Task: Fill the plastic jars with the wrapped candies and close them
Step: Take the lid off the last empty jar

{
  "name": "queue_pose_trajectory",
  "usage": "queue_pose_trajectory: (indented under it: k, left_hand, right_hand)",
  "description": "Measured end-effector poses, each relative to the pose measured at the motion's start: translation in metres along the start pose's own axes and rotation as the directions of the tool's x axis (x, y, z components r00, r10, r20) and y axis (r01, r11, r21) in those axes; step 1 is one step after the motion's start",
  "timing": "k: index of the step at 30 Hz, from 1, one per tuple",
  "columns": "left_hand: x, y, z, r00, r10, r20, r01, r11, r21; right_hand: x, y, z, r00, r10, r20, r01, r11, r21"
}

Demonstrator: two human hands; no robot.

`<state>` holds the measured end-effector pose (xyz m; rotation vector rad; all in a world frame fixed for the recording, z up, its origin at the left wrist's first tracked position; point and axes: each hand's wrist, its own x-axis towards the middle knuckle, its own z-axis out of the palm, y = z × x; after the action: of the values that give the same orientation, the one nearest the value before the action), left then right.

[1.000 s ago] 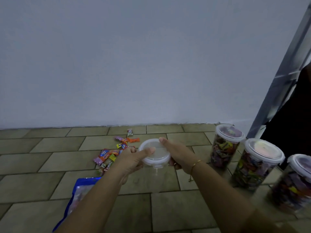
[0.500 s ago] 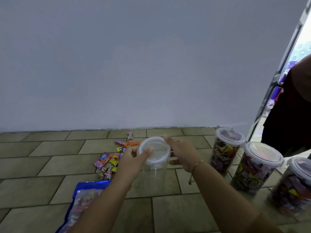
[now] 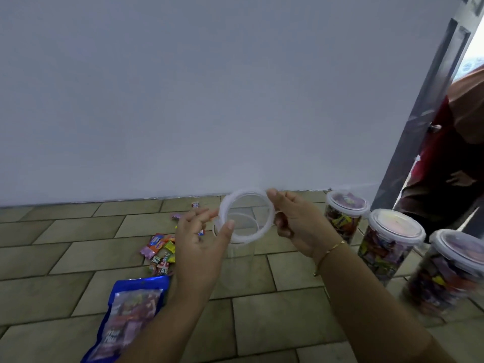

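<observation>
An empty clear plastic jar [image 3: 239,258] stands upright on the tiled floor in front of me. My left hand [image 3: 199,244] grips it near the rim, thumb on the front. My right hand [image 3: 296,224] pinches the right edge of the jar's translucent white lid [image 3: 247,214], which is lifted off the rim and tilted so its face turns toward me. Wrapped candies [image 3: 159,248] lie loose on the floor left of the jar. Three filled jars with lids on stand at the right: one at the back [image 3: 343,221], one in the middle [image 3: 387,247], one nearest [image 3: 450,273].
A blue candy bag [image 3: 131,310] lies on the floor by my left forearm. A plain wall [image 3: 209,100] runs close behind the jar. At the far right, another person [image 3: 445,166] stands in a doorway beside a grey door frame [image 3: 419,113].
The lid sat flat on the jar before; now my right hand has lifted and tilted it off the rim. The view shifted, showing more of the person in the doorway.
</observation>
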<state>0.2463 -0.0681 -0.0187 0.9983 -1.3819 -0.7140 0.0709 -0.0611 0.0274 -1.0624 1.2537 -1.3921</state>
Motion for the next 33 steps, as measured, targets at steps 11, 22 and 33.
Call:
queue_pose_trajectory:
  k: [11,22,33]
  left_hand:
    - [-0.051,-0.007,0.047,0.945,0.125,0.304,-0.137,0.990,0.021]
    - [-0.072,-0.069,0.082,0.743,-0.118,0.658,-0.162,0.923,0.348]
    - [-0.070,-0.085,0.052,0.672,-0.141,0.727,-0.241,0.887,0.395]
  right_hand:
    - [-0.029,0.028,-0.056,0.973,0.162,-0.166,-0.175,0.982,-0.068]
    - [-0.039,0.103,-0.081,0.917,0.318,-0.240,-0.397,0.780,-0.484]
    - [-0.037,0.102,-0.044,0.971,0.079,-0.226,-0.225,0.624,-0.748]
